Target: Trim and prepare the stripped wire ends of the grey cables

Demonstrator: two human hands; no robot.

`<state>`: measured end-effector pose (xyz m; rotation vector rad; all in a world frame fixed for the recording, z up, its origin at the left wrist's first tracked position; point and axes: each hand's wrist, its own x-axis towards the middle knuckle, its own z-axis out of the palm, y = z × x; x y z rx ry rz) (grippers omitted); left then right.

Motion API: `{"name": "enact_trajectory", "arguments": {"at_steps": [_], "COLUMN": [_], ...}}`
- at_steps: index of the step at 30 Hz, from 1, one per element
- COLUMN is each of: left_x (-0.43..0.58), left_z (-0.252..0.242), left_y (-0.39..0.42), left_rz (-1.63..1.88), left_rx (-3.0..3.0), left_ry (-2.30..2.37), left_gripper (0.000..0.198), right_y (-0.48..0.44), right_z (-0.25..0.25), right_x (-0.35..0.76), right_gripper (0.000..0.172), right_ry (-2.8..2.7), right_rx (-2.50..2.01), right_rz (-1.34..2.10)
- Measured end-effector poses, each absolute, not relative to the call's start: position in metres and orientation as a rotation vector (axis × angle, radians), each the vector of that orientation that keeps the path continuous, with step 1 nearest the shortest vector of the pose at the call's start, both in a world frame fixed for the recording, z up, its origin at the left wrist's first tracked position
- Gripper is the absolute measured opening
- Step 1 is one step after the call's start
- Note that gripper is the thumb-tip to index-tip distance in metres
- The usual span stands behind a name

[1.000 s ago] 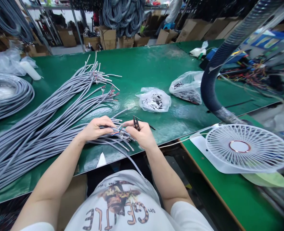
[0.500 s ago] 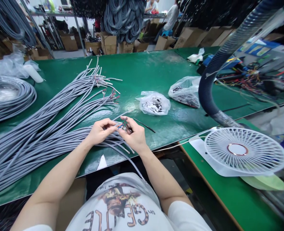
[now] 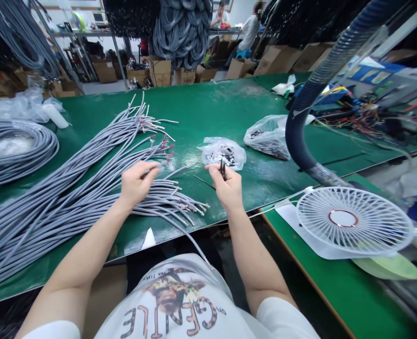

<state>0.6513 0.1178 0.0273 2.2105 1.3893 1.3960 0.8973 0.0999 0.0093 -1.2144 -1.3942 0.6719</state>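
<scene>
The left hand point(image 3: 136, 184) and the right hand point(image 3: 229, 189) are apart over a long, glossy green tabletop point(image 3: 208, 103), the right at three o'clock from the left; the right hand is closed around a small pair of black metal snips point(image 3: 223, 170), whose tips point toward twelve o'clock; the left hand is drawn in tight, thumb and fingers close together, with a greyish sliver at the fingertips too blurred to name, so I cannot tell what it grips; a broad bundle of slim, round, grey-sheathed cables point(image 3: 70, 207) runs up from eight o'clock beneath the left hand, one set of cut ends fanning out at four o'clock from it, other ends with red and white wires bared at about one o'clock; a lone grey cable drops past the table edge at five o'clock, toward the white printed T-shirt point(image 3: 173, 301); a thin dark rod point(image 3: 204, 182) lies at nine o'clock from the right hand, just beside it; at twelve from that hand, just beyond its fingers, sits a crumpled clear plastic bag of small black and white pieces point(image 3: 225, 151); a larger clear plastic bag of dark pieces point(image 3: 265, 136) lies between one and two; a thick, ribbed, dark flexible hose point(image 3: 296, 127) bends down at two; a round white fan with a spoked guard point(image 3: 353, 242) lies between three and four; a thick grey cable coil point(image 3: 45, 146) rests near ten from the left hand.
</scene>
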Motion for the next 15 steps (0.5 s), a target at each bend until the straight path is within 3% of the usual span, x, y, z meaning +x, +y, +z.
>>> {"name": "enact_trajectory", "arguments": {"at_steps": [4, 7, 8, 12, 15], "left_x": [0.626, 0.611, 0.609, 0.613, 0.614], "left_z": [0.043, 0.039, 0.034, 0.013, 0.008], "left_y": [0.173, 0.206, 0.210, 0.196, 0.177], "left_rz": [1.644, 1.461, 1.299, 0.527, 0.271], "left_rx": [1.916, 1.952, 1.980, 2.113, 2.122], "left_ry": [1.575, 1.626, 1.687, 1.576, 1.517], "left_gripper": [0.035, 0.064, 0.065, 0.038, 0.034], "right_y": [0.110, 0.120, 0.123, 0.131, 0.127], "right_z": [-0.008, -0.028, -0.035, -0.050, -0.051], "right_x": [0.941, 0.961, 0.966, 0.978, 0.979], "right_gripper": [0.034, 0.029, 0.029, 0.035, 0.036], "right_ry": [-1.661, -1.813, -1.864, -2.000, -1.966], "right_rx": [-1.568, -1.890, -1.958, -2.015, -1.932], "right_rz": [0.306, 0.101, 0.056, -0.109, -0.168]}}
